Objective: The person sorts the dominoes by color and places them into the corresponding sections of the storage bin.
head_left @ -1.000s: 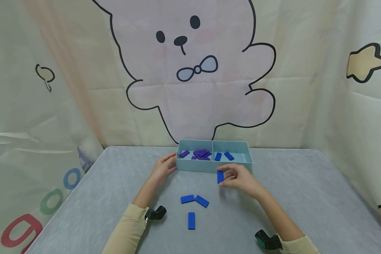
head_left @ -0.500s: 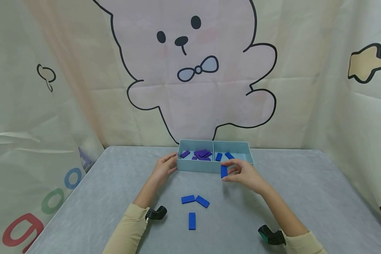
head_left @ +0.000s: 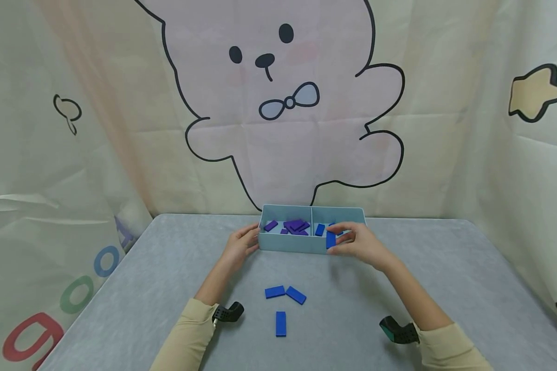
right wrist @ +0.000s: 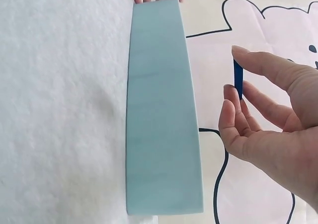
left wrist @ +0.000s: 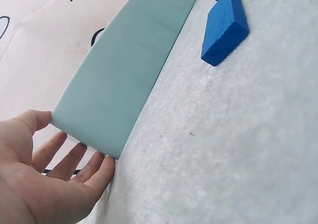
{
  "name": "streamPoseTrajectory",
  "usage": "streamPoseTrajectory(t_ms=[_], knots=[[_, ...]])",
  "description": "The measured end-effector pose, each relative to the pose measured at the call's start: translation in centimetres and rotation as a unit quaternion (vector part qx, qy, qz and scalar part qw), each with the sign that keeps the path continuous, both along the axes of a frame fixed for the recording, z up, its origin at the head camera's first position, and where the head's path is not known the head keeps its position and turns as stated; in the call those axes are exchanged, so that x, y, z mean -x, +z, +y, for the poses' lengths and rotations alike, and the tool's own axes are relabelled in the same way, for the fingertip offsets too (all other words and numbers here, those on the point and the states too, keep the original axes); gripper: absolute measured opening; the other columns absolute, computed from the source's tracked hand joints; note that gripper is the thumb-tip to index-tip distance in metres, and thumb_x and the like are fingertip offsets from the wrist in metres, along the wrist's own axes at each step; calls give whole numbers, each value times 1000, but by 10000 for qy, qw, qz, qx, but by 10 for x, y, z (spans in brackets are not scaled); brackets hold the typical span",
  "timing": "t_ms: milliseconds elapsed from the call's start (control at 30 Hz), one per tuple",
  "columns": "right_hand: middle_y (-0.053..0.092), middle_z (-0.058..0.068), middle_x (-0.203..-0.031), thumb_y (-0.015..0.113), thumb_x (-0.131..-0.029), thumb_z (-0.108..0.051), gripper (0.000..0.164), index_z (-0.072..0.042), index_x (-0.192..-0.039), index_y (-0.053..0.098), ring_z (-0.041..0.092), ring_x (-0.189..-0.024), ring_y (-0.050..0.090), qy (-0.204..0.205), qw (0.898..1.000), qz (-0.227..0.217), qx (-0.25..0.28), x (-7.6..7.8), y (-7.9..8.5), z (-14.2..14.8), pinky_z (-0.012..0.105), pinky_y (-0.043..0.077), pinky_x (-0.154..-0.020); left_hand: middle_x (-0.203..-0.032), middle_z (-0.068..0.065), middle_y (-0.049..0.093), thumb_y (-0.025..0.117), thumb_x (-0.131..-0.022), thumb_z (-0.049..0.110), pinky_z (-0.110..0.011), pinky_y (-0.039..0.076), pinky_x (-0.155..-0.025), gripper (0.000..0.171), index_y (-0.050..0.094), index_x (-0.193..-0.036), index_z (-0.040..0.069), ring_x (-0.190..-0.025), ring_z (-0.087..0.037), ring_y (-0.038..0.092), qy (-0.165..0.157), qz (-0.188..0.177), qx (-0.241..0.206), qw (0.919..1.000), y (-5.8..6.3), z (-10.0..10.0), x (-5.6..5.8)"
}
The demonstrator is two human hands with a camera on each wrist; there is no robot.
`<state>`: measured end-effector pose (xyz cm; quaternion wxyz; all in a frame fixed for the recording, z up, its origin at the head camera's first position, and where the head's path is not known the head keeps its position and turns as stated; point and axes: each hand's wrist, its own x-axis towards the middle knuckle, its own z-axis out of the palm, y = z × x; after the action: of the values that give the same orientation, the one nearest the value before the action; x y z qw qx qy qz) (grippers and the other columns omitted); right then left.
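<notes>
A light blue box [head_left: 285, 242] with a divider stands at the table's far side. My left hand [head_left: 239, 247] rests against its left end; in the left wrist view the thumb and fingertips [left wrist: 107, 164] touch the end wall. Between thumb and fingers, my right hand [head_left: 359, 245] pinches a flat blue block [head_left: 331, 239], held upright over the front rim of the right compartment. The right wrist view shows this block edge-on, above the box. A blue block [head_left: 320, 230] lies in that compartment, with another partly hidden by my right hand. Several purple blocks [head_left: 296, 225] fill the left compartment.
On the grey table [head_left: 167, 273] in front of the box lie three more blue blocks: one on the left [head_left: 275, 292], one angled beside it [head_left: 296, 295], and one nearer me [head_left: 280, 324]. A printed curtain [head_left: 278, 170] hangs behind the table.
My right hand has lifted the blue block and carried it away from me and slightly right, from before the box to over its front rim. The left hand stays at the box's end.
</notes>
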<state>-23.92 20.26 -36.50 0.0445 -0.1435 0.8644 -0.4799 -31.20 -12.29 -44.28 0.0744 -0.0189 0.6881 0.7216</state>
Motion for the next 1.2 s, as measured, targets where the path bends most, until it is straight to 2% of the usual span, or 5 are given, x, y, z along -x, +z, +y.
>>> streamPoseTrajectory(t_ms=[367,633,900,1033,1200], knots=[[65,22,-137,84,-91,-16,53,2,-137,66,30,-113,67,-114,9997,6,-208,10,10,8,36,62,-88,-159,-24,48,57,-110,22,-54,45,-117,49,53,-154,1,-143,-43,52,38,44,121,9999,-1,0,0],[63,26,-140,82,-93,-13,54,7,-139,63,33,-111,67,-20,9996,62,-261,15,19,12,31,60,-84,-159,-23,49,58,-110,22,-53,46,-116,48,53,-153,1,-142,-43,53,1,91,161,9998,-1,-1,0],[62,28,-140,81,-94,-13,55,7,-141,61,36,-115,65,11,9994,-7,-360,20,28,15,45,62,-92,-158,-21,51,59,-109,24,-52,47,-116,48,55,-152,2,-142,-41,54,33,63,154,9999,0,0,1],[62,29,-140,81,-94,-12,54,7,-140,61,36,-115,65,-23,9990,-19,-438,25,32,17,42,61,-92,-158,-21,51,59,-109,24,-52,47,-115,48,55,-152,2,-142,-41,54,31,61,153,9999,1,0,0],[61,29,-142,80,-95,-13,55,8,-141,60,37,-117,65,-52,9988,-28,-495,30,35,20,45,60,-96,-159,-21,50,60,-109,23,-52,47,-116,48,55,-152,2,-142,-41,53,16,55,163,9999,1,0,-1]])
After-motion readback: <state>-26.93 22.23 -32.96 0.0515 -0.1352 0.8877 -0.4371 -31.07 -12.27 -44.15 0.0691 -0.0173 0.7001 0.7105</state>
